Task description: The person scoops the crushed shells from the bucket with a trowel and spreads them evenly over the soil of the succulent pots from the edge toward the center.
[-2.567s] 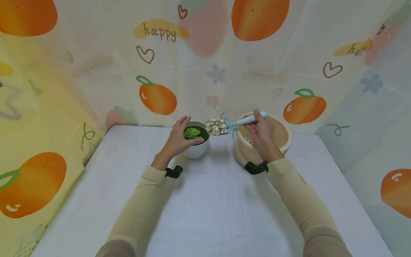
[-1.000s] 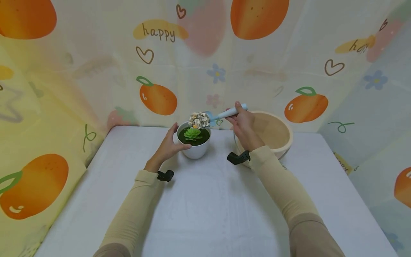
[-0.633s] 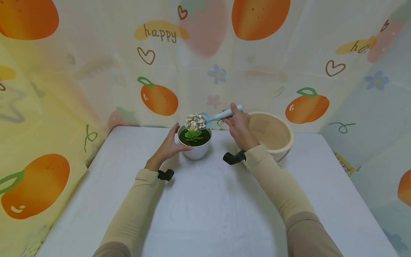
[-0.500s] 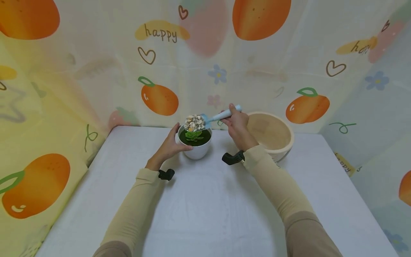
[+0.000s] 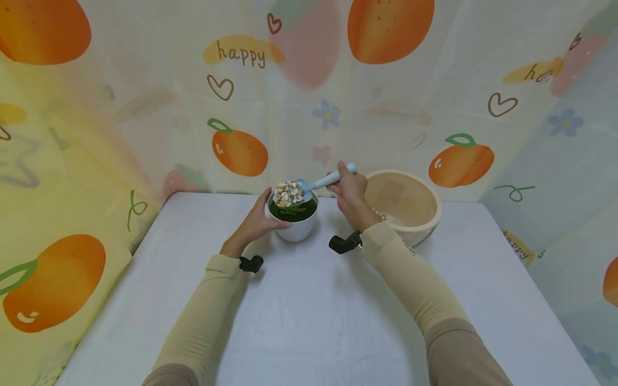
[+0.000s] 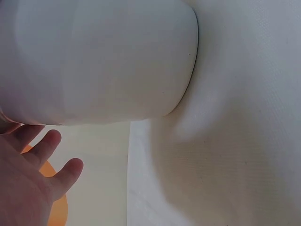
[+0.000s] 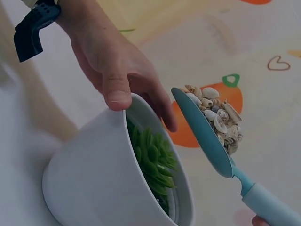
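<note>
My left hand (image 5: 253, 222) grips a white flower pot (image 5: 296, 231) from the left, its thumb at the near side of the rim and its fingers round the far side. Green succulent leaves (image 7: 153, 157) rise from dark filling inside the pot. My right hand (image 5: 353, 199) pinches the pale handle of a small blue trowel (image 5: 324, 180). Small seashells (image 5: 288, 194) are heaped on the trowel's blade, which is above the pot and partly covers the succulent in the head view. In the right wrist view the blade (image 7: 202, 134) faces the pot's mouth, apart from the rim.
A large beige tub (image 5: 401, 195) stands at the back right, behind my right forearm, with a few shells (image 5: 383, 217) showing inside. White cloth covers the table (image 5: 309, 311). A printed curtain (image 5: 376, 123) with oranges and hearts hangs behind and at both sides.
My right hand has carried the loaded trowel left from near the tub, then lower over the pot. My left hand has shifted slightly down and left round the rim. The shells stay heaped.
</note>
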The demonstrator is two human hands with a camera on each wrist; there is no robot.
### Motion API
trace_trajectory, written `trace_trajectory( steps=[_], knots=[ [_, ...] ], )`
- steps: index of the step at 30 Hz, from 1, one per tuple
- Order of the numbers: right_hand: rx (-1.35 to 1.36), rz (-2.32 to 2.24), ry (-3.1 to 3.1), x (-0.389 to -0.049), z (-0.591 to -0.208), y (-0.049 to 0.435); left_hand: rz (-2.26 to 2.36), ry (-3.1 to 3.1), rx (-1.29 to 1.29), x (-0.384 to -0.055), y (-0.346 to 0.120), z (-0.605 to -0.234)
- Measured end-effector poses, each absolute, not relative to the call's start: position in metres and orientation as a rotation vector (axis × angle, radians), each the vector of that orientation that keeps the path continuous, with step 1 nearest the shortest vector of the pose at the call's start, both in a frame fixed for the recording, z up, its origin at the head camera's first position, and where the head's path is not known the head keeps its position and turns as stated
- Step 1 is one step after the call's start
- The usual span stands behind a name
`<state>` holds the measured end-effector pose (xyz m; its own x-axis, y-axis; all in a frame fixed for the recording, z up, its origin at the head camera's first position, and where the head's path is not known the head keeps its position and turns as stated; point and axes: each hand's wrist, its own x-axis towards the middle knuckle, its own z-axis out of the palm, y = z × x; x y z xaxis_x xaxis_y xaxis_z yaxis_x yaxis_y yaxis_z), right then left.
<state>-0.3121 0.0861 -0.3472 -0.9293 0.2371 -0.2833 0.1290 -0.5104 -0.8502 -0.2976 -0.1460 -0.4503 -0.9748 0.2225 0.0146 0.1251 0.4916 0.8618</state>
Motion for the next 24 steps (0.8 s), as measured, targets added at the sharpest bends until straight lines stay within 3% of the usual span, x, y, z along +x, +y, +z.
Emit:
trace_trajectory(
  steps=[24],
  knots=[
    [-0.501,2.521,-1.594,-0.311,-0.358,0.081,1.508,2.541,0.349,-0.305,-0.147,-0.45]
  ],
)
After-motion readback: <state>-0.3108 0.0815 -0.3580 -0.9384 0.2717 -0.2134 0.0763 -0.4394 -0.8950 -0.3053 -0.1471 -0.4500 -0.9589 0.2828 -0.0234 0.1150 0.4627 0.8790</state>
